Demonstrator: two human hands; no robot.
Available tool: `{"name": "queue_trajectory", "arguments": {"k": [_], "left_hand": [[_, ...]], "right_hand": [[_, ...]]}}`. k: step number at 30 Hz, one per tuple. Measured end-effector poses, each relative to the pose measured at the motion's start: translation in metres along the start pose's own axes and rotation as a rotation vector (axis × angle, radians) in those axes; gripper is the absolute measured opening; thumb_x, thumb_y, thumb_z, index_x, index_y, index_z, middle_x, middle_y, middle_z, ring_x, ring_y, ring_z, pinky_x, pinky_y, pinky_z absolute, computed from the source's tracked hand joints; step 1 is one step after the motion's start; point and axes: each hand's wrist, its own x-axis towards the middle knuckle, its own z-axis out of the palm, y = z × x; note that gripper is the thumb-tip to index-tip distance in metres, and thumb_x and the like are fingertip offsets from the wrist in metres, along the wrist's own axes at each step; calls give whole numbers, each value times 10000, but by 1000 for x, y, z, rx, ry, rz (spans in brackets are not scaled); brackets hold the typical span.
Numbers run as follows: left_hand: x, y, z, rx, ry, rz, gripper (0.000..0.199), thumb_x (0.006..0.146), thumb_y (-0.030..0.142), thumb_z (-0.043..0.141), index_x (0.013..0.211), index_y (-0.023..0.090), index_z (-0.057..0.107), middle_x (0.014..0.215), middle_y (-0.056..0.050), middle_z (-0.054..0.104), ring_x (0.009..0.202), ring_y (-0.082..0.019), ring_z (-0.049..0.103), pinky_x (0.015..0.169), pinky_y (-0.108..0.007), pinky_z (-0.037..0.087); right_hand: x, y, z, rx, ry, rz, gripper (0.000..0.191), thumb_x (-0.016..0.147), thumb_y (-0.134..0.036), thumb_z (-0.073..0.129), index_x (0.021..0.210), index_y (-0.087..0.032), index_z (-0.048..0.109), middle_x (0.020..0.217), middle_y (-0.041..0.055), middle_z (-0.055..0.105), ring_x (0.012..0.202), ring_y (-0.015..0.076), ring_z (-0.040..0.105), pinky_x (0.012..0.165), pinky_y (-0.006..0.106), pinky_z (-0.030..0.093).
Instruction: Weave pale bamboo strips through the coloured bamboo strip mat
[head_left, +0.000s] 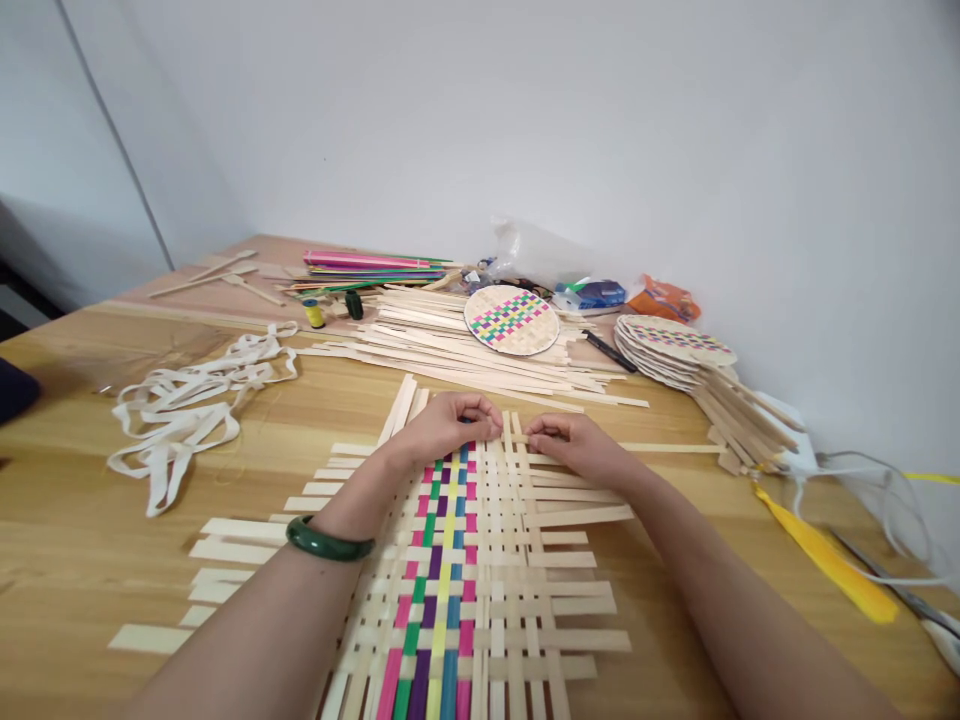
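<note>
A half-open weave of flat bamboo strips [491,520] lies lengthwise before me, pale on both sides with pink, green, purple, yellow and blue strips down its middle. At its far edge my left hand [457,420] is closed, thumb and fingertips pinched on a strip that they mostly cover. My right hand [566,440], just across a few upright strip ends, pinches a pale cross strip [667,448] whose long tail sticks out to the right. Loose ends of the cross strips jut from both sides of the weave. A green bangle [330,545] circles my left wrist.
Behind the weave lie loose pale strips [420,340], a round woven fan [512,320] and coloured strips [375,265]. White ribbon [172,425] is heaped left, near a yellow thread spool [313,314]. Stacked fans [660,345], a yellow tassel [825,555] and scissors [900,590] lie right.
</note>
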Motion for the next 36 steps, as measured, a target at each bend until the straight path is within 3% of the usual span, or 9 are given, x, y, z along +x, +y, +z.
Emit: {"name": "queue_trajectory", "arguments": {"k": [10,21,29,32,36], "left_hand": [[4,-2,-2,-99,-28,-29,224,675,269,780,805,132,659,675,4,665,626,-87,570,622,-208,415],[3,1,5,74,-28,-23,238,720,302,697,886,140,644,661,23,623,592,-87,491,570,-201,370],[-1,3,5,183,33,0,278,788,414,631,822,144,689,668,18,583,576,-83,436,525,-195,338],[0,2,4,217,46,-11,275,789,394,616,859,145,711,687,10,599,594,-89,450,540,-198,346],[1,-1,3,244,51,-1,272,787,379,605,872,151,727,659,16,593,565,-89,430,524,-202,333]], "right_hand": [[-1,13,3,134,28,9,317,775,-478,596,847,-174,650,847,28,645,804,169,563,770,307,433],[1,19,4,170,41,-17,295,761,-466,622,825,-180,661,856,31,660,811,173,574,787,318,440],[-2,15,-2,-41,84,-60,263,797,-424,579,859,-193,687,906,50,714,828,190,620,776,323,469],[-4,15,-8,-168,91,-9,243,797,-414,570,803,-198,682,815,34,706,749,176,602,709,302,460],[-6,10,-11,-161,95,-24,263,801,-422,545,745,-189,654,739,20,671,695,160,570,666,284,451]]}}
